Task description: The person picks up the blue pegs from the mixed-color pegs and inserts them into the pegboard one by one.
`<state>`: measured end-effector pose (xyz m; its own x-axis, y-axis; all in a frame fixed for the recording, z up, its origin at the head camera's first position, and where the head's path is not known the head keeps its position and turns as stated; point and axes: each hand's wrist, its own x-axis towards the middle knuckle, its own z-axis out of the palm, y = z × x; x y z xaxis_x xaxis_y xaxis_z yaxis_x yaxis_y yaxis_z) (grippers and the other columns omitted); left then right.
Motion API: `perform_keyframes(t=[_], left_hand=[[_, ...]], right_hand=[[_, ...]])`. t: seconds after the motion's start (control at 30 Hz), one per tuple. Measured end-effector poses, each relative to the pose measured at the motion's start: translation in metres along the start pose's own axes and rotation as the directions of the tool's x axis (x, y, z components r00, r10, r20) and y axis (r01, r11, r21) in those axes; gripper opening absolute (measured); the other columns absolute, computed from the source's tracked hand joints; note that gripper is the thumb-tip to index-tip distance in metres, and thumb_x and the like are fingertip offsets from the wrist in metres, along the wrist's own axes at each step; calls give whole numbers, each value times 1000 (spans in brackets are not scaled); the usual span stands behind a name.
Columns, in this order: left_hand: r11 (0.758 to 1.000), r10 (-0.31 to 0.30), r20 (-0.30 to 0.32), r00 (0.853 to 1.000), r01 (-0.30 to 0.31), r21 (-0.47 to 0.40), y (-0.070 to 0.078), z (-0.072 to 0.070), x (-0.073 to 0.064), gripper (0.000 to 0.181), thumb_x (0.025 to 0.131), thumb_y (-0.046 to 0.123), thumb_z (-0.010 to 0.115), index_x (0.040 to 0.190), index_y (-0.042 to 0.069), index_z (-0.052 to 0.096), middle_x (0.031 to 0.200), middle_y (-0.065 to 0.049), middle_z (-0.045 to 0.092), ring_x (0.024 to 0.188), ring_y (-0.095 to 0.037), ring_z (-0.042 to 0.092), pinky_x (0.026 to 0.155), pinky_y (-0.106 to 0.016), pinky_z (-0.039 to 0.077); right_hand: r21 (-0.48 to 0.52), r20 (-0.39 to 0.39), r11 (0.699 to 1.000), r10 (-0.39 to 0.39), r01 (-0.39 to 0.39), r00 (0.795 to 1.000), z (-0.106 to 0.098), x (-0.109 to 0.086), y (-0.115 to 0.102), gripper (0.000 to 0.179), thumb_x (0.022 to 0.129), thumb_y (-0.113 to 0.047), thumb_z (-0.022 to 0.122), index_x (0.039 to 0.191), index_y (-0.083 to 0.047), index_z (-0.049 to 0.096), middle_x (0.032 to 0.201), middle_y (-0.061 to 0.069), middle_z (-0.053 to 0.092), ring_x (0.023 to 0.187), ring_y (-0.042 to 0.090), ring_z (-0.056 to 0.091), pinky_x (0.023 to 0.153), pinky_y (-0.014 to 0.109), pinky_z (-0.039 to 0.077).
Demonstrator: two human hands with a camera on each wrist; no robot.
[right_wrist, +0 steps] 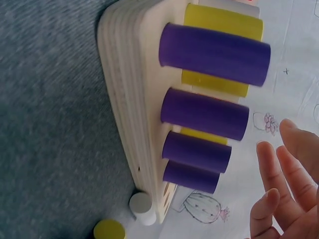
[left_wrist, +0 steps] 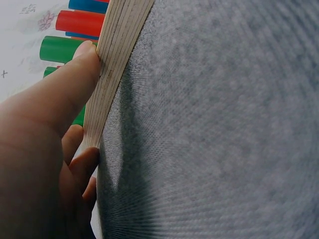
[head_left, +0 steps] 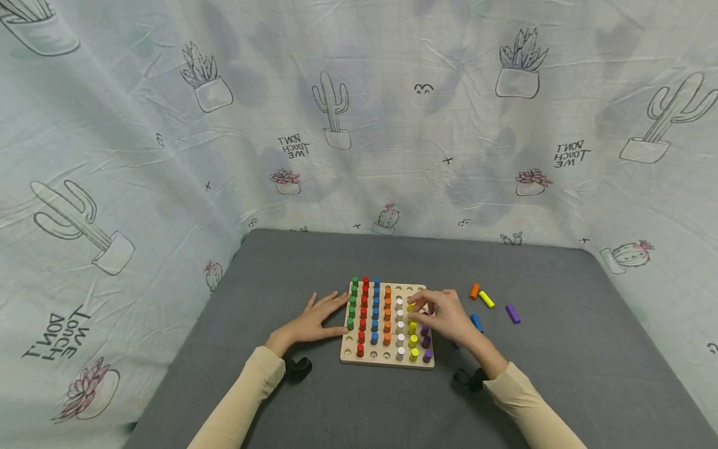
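A wooden pegboard (head_left: 364, 360) lies on the grey table, with rows of green, red, blue, orange, white, yellow and purple pegs standing in its holes. My left hand (head_left: 314, 321) spreads along the board's left side; the thumb touches the edge beside a green peg (left_wrist: 57, 48). Over the board's right part, my right hand (head_left: 445, 313) hovers with thumb and fingers apart, close to a yellow peg (head_left: 411, 307). Nothing shows between its fingertips in the right wrist view, where purple pegs (right_wrist: 214, 54) stand near the fingers.
Right of the board lie loose pegs: an orange peg (head_left: 474, 291), a yellow peg (head_left: 487, 299), a purple peg (head_left: 513, 313) and a blue peg (head_left: 477, 322). By the board's side in the right wrist view is a white peg (right_wrist: 143, 206). A patterned curtain (head_left: 392, 125) surrounds the table.
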<state>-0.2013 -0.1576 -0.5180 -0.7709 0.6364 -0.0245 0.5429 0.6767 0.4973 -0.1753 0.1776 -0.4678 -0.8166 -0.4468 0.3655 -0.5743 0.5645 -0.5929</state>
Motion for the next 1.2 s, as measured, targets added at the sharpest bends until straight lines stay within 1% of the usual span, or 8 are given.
perform_keyframes(t=[0.33,0.43,0.53,0.63,0.77,0.83,0.93,1.2], left_hand=[[1000,19,-8,1000,-19,9,-2,1,1,78,80,59,46,142,24,13,146,2,16,134,-21,9,104,-54,-7],[1000,22,-10,1000,-22,9,-2,1,2,77,81,59,45,142,24,14,146,3,17,134,-21,9,104,-55,-6],[1000,26,-9,1000,-26,5,-3,1,1,77,81,58,46,142,24,14,146,2,17,134,-22,9,103,-56,-7],[1000,23,-3,1000,-23,0,-3,1,1,77,81,59,46,142,25,12,146,2,15,134,-21,8,103,-55,-7],[1000,19,-5,1000,-19,3,-5,1,1,78,80,60,45,142,27,11,146,2,14,134,-20,8,104,-54,-8],[1000,22,-11,1000,-22,5,-6,1,1,78,80,60,45,142,27,11,146,2,15,134,-20,8,104,-54,-8],[1000,28,-20,999,-28,6,-8,2,2,77,80,60,46,142,26,12,146,2,16,134,-21,9,103,-55,-8],[1000,23,-9,1000,-23,5,-6,1,0,78,80,59,46,142,26,12,146,3,15,134,-21,10,104,-55,-7]], right_hand=[[-37,-25,999,17,-18,1000,-9,-4,9,18,76,-29,68,91,-19,65,68,-20,58,52,1,45,78,37,27],[-27,-40,1000,11,-12,999,-11,-5,11,17,76,-25,69,90,-18,65,67,-18,58,53,1,46,72,31,32],[-18,-46,1000,19,-20,999,-13,-6,10,17,75,-22,69,91,-17,65,68,-17,59,53,1,46,59,25,36],[-20,-41,999,39,-39,998,-15,-7,9,19,75,-24,69,93,-17,65,70,-19,59,53,0,45,58,23,35],[-30,-43,999,24,-25,999,-16,-7,12,20,76,-26,68,94,-18,65,70,-17,60,53,-1,44,56,21,36],[-37,-53,999,5,-7,999,-16,-7,13,19,75,-26,69,93,-19,65,70,-17,60,52,-1,44,48,19,37],[-41,-67,999,-2,-1,998,-18,-8,14,18,74,-24,70,92,-23,64,69,-16,60,50,0,44,45,18,36],[-37,-41,994,98,-100,994,-26,-15,14,15,78,-25,67,92,-23,63,67,-15,57,51,4,47,45,19,39]])
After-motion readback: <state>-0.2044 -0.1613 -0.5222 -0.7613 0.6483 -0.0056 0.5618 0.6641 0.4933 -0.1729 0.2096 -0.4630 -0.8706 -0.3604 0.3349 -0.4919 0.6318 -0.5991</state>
